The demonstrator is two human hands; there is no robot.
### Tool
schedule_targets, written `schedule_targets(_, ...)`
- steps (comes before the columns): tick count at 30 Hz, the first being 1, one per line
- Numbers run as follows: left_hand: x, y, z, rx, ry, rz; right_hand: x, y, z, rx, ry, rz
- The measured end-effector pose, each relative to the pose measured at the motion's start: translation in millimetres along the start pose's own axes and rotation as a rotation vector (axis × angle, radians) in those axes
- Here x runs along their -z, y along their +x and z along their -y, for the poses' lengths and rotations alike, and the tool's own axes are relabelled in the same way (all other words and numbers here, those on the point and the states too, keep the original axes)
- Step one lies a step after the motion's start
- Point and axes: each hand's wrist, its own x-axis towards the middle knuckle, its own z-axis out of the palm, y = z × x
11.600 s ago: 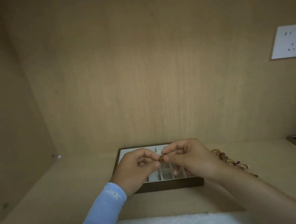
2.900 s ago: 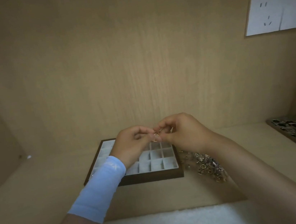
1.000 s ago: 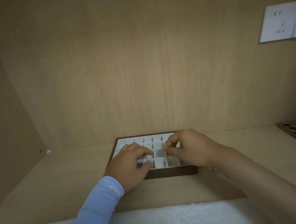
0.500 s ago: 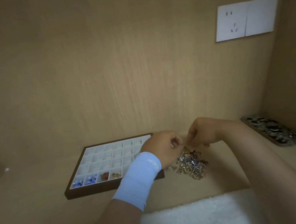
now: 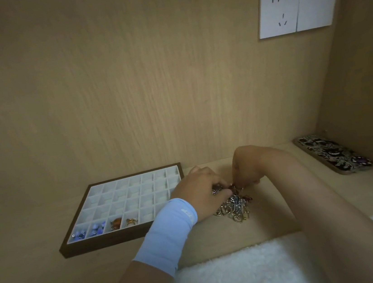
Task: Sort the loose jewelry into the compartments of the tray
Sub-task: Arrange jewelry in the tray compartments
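A dark-framed tray (image 5: 104, 244) with white compartments lies on the wooden shelf at the left. Its front row holds blue pieces (image 5: 88, 230), an orange-brown piece (image 5: 116, 222) and a gold piece (image 5: 130, 221). A heap of loose silver and gold jewelry (image 5: 234, 208) lies just right of the tray. My left hand (image 5: 199, 190), with a light blue wrist sleeve, pinches a small piece at the top of the heap. My right hand (image 5: 247, 169) comes down from behind the heap and pinches a small reddish piece there. The two sets of fingertips nearly meet.
A second patterned tray (image 5: 332, 154) with dark items lies at the far right by the side wall. A white socket plate (image 5: 297, 8) is on the back wall. White fluffy cloth (image 5: 234, 275) covers the near edge.
Both hands have left the tray and shifted right to the jewelry heap. My view has swung right and closer, so the tray now sits at the left.
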Motion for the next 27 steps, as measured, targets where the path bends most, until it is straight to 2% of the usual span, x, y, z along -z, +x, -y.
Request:
schedule_targets(3,2.9,-1.2,0.8,0.033,-0.035,-0.053,4.7,-3.3,0.8,0.019,0.041,0.010)
schedule_targets(7,13.8,-1.5,-0.7,0.178,-0.236,-0.138,16.4,-8.3,6.3,0.098,0.119,-0.039)
schedule_targets(12,32.8,-5.1,-3.0,0.319,-0.488,-0.199,20.7,-17.5,23.8,0.283,0.451,-0.149)
schedule_targets(17,62.4,-22.4,11.4,0.399,-0.604,-0.330,8.6,-18.6,51.1,0.355,0.725,-0.268)
schedule_targets(24,88.0,-66.5,39.8,0.465,-0.621,-0.432,-24.7,-23.8,105.0,0.453,0.995,-0.269)
schedule_targets(27,91.9,-84.3,48.6,0.445,-0.588,-0.441,-37.4,-25.3,120.0,0.476,1.016,-0.254)
